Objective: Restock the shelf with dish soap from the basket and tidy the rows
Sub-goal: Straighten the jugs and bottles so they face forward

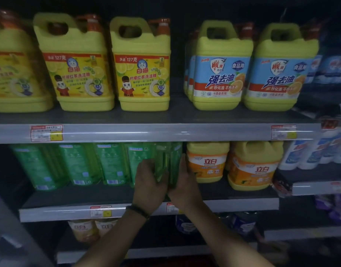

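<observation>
Reaching in, the left hand [148,183] and right hand [182,182] clasp a green dish soap bottle [165,164] between them at the right end of its row on the middle shelf [108,197]. That row looks nearly full. Squaring it up seems left, and the basket is out of view.

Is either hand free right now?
No, the left hand and the right hand both hold the green dish soap on the middle shelf.
</observation>
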Available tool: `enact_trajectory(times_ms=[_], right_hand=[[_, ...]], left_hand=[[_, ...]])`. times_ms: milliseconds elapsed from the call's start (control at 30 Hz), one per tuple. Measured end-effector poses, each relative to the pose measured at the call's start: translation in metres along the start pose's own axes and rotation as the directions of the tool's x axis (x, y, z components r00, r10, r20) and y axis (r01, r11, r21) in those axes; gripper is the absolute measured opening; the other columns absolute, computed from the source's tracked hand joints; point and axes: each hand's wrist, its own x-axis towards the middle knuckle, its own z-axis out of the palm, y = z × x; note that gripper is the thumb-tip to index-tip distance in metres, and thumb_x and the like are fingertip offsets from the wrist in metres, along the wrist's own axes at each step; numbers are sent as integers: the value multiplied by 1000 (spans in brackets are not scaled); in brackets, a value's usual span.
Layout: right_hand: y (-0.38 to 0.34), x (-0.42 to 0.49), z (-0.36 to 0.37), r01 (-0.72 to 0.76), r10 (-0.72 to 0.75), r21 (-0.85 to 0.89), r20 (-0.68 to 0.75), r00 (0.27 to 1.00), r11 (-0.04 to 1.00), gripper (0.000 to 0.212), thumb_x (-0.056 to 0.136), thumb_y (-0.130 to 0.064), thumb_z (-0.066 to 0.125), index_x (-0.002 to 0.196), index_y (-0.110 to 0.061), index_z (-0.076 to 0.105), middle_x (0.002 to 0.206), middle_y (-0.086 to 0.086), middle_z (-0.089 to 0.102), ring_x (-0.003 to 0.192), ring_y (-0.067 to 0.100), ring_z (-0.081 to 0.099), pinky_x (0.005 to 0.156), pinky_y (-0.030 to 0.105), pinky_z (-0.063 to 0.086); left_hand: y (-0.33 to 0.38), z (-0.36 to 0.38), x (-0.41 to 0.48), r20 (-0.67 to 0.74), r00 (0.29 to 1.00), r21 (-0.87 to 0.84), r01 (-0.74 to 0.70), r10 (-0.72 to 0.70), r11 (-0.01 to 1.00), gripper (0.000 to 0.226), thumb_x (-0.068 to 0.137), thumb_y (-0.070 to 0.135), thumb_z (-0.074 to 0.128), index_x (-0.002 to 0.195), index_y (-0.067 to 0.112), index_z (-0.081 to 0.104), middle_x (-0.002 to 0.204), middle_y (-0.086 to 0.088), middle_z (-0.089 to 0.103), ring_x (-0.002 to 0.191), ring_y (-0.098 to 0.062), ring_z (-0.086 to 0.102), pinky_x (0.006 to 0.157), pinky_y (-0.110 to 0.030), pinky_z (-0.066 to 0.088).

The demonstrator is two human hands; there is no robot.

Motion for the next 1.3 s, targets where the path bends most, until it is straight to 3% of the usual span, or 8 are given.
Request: enact_trajectory(times_ms=[233,400,467,600,733,800,1100,1300], right_hand=[[11,4,9,-6,6,-123,-4,1000,992,119,90,-25,78,169,-26,-11,144,16,59,121,36,65,95,48,60],[8,10,-7,-49,68,-118,162,985,992,120,94,-28,77,168,-26,-17,141,9,64,114,26,70,91,37,60],[5,10,-19,-42,56,-70,202,978,997,111,92,-31,80,169,-28,1,142,4,64,119,22,69,96,36,60],[-7,-4,-53,58,-35,-122,180,983,991,59,97,-27,74,151,-22,49,134,4,69,122,23,67,99,41,59],[-31,-21,-100,222,-222,-135,20,975,966,28,97,-31,65,123,-22,69,110,-3,77,99,13,72,84,41,62],[-48,-23,-127,305,-319,-148,-77,945,941,29,96,-40,54,111,-22,71,100,-7,76,90,11,70,76,39,60],[-77,45,-232,395,-517,-340,-460,722,854,18,101,-29,55,106,-16,66,94,1,68,86,22,64,72,37,51],[-69,99,-226,190,-347,-299,-666,661,935,27,99,-32,59,120,-14,58,114,5,59,107,27,58,91,45,51]], left_hand=[[-22,2,-2,168,985,81,32,-45,996,31,88,21,71,119,23,68,111,2,65,101,-21,67,88,-47,59],[-16,-9,2,241,970,138,11,-45,990,38,93,12,74,129,8,67,125,-8,65,115,-26,64,96,-29,49],[-13,-17,2,271,961,131,23,-58,991,35,93,11,73,128,10,69,120,-4,67,114,-26,66,99,-35,54],[-7,-37,-6,278,960,118,-24,-10,993,21,94,10,70,101,29,68,98,11,72,88,-9,71,85,-35,59],[33,-56,-13,352,926,55,-165,136,985,21,97,13,68,95,34,70,88,18,72,77,7,68,73,-10,48],[65,-66,-11,369,898,-11,-255,241,967,21,98,10,67,95,30,72,87,17,72,79,5,69,70,-7,46],[179,-68,72,157,819,-220,-515,551,828,11,98,8,70,106,15,71,98,9,75,90,-6,73,76,-16,54],[202,0,136,-14,914,-226,-398,405,889,52,87,44,73,129,23,51,129,0,53,115,-14,64,93,-43,61]])
